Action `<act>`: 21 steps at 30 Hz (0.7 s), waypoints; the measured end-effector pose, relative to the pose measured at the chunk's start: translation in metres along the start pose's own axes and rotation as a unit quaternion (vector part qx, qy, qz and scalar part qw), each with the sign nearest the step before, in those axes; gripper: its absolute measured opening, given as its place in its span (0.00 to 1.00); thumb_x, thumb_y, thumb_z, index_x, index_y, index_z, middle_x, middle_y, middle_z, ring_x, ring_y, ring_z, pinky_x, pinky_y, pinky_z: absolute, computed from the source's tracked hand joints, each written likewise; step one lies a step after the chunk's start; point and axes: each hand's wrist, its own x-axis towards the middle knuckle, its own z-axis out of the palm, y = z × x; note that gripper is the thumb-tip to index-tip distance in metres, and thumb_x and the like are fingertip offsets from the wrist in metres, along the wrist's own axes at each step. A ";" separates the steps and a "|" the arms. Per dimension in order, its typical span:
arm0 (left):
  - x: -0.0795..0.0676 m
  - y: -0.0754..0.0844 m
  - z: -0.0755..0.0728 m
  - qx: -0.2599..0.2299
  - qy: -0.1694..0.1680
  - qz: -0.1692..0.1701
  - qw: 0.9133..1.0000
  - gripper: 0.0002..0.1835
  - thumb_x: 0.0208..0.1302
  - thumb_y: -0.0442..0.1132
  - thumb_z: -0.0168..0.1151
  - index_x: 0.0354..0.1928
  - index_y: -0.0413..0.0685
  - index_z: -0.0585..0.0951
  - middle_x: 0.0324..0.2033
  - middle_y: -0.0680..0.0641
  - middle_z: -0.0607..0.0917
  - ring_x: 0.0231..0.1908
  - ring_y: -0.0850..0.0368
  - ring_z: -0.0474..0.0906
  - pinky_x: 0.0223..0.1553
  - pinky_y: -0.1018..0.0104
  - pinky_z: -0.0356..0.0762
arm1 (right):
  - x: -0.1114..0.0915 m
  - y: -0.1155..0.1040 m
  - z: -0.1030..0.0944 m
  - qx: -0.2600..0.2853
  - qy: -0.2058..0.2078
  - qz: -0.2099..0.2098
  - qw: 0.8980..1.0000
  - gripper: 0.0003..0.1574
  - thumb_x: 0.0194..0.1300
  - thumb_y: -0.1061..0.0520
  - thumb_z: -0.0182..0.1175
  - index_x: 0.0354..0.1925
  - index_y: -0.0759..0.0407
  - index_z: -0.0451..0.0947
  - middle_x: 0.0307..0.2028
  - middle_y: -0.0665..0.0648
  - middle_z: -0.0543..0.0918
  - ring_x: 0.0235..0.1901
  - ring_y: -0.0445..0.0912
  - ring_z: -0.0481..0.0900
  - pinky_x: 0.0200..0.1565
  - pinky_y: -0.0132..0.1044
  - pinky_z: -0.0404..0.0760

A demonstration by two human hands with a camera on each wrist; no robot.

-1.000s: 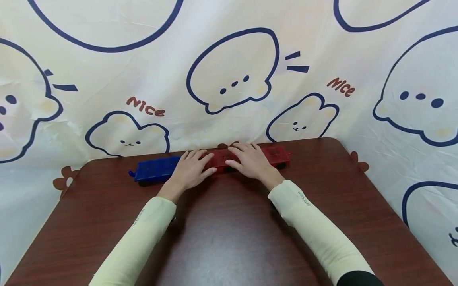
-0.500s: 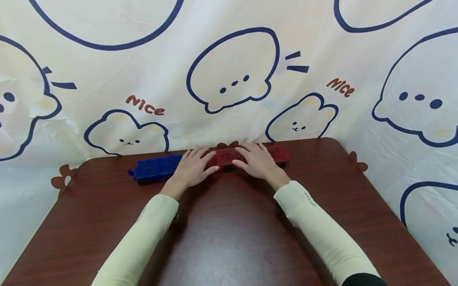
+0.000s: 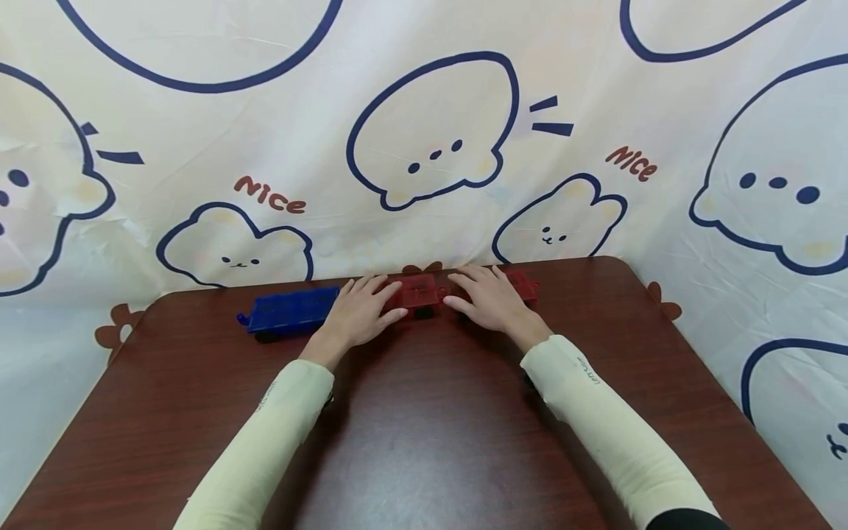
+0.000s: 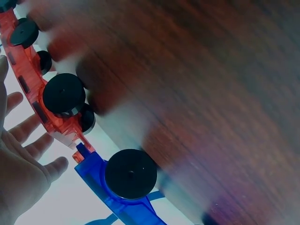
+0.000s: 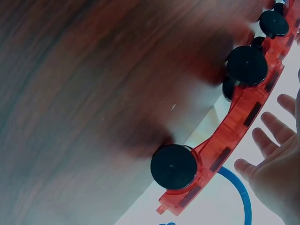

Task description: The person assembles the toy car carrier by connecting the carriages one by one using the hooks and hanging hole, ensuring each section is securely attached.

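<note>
In the head view, a row of toy train cars with black wheels stands along the table's far edge. A blue toy train car (image 3: 291, 313) forms the left end, a red toy train car (image 3: 419, 292) the middle, and another red toy train car (image 3: 526, 287) the right end. My left hand (image 3: 356, 315) lies palm down over the join of blue and red, hiding it there; the left wrist view shows the coupling (image 4: 80, 153). Over the right-hand red car lies my right hand (image 3: 492, 300). Both hands have spread, loosely bent fingers that grip nothing.
The dark brown wooden table (image 3: 411, 456) runs toward me from the cars. Directly behind its far edge hangs a pale cloth (image 3: 411, 235) with blue cartoon outlines, which also flanks both sides.
My right hand has slid to the right along the red cars, uncovering more of the middle one. My left hand has shifted slightly right. The row of cars stays in place.
</note>
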 end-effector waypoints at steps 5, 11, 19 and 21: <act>0.002 0.000 0.001 -0.003 -0.003 0.001 1.000 0.36 0.75 0.63 0.50 0.77 0.54 0.65 0.75 0.40 0.64 0.75 0.39 0.55 0.74 0.38 0.46 | -0.001 0.005 0.001 0.005 -0.007 0.001 1.000 0.40 0.75 0.32 0.49 0.74 0.50 0.68 0.74 0.57 0.65 0.74 0.54 0.58 0.73 0.62 0.47; 0.005 0.004 0.003 -0.011 -0.007 0.001 1.000 0.36 0.75 0.63 0.50 0.77 0.54 0.65 0.75 0.40 0.63 0.75 0.39 0.53 0.74 0.39 0.45 | -0.002 0.015 0.004 0.011 -0.007 0.005 1.000 0.40 0.74 0.32 0.50 0.74 0.50 0.68 0.74 0.58 0.65 0.74 0.54 0.58 0.74 0.62 0.47; 0.006 0.007 0.005 -0.010 -0.012 0.008 1.000 0.37 0.74 0.63 0.51 0.77 0.54 0.65 0.75 0.40 0.63 0.76 0.39 0.51 0.74 0.39 0.45 | -0.005 0.024 0.003 0.016 -0.010 0.002 1.000 0.38 0.75 0.33 0.51 0.74 0.51 0.68 0.75 0.59 0.64 0.75 0.54 0.57 0.74 0.62 0.46; 0.007 0.007 0.005 -0.008 -0.011 0.011 1.000 0.37 0.74 0.63 0.50 0.77 0.53 0.65 0.75 0.40 0.63 0.76 0.39 0.51 0.74 0.39 0.45 | -0.006 0.025 0.003 0.017 -0.010 0.001 1.000 0.38 0.76 0.33 0.51 0.74 0.51 0.68 0.75 0.59 0.64 0.75 0.54 0.57 0.74 0.62 0.46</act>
